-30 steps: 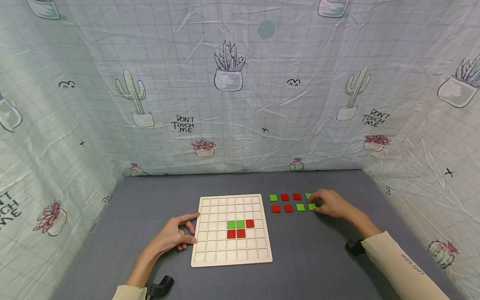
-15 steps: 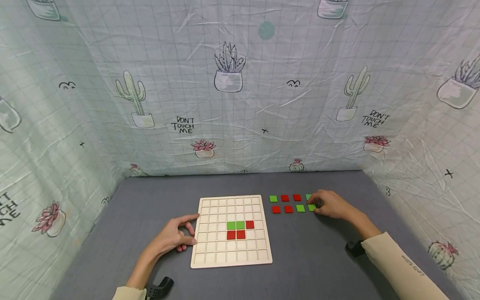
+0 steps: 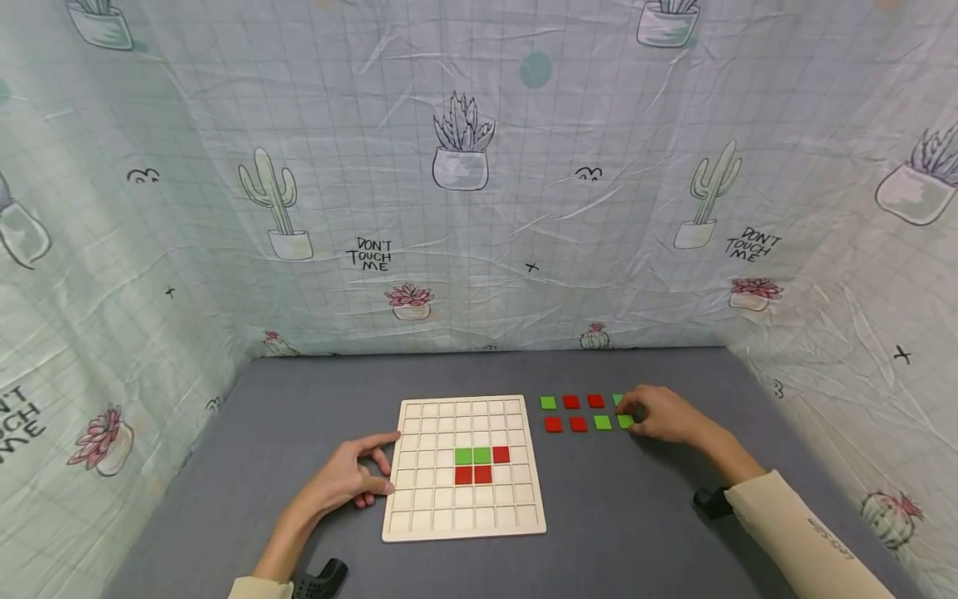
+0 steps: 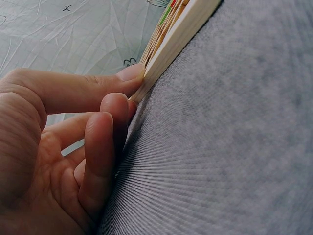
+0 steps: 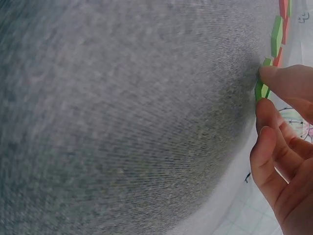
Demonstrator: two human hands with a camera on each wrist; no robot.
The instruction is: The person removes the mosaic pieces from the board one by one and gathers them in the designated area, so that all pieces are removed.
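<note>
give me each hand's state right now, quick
Left hand: open, touching the wooden board at its left edge.
Right hand: closed, pinching a green tile.

Your pale square gridded board [image 3: 434, 487] looks like bare, matt wood, smooth at its edge. The small red and green square tiles [image 3: 579, 424] seem smooth and matt. You work on a grey, finely woven matt cloth [image 3: 599, 516]; the pale printed sheet [image 3: 539, 191] behind is creased, faintly glossy. Your cream sleeve [image 3: 804, 524] is matt cloth.

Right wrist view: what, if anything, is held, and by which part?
The right hand pinches a green tile by opposite edges, between thumb and finger.
</note>
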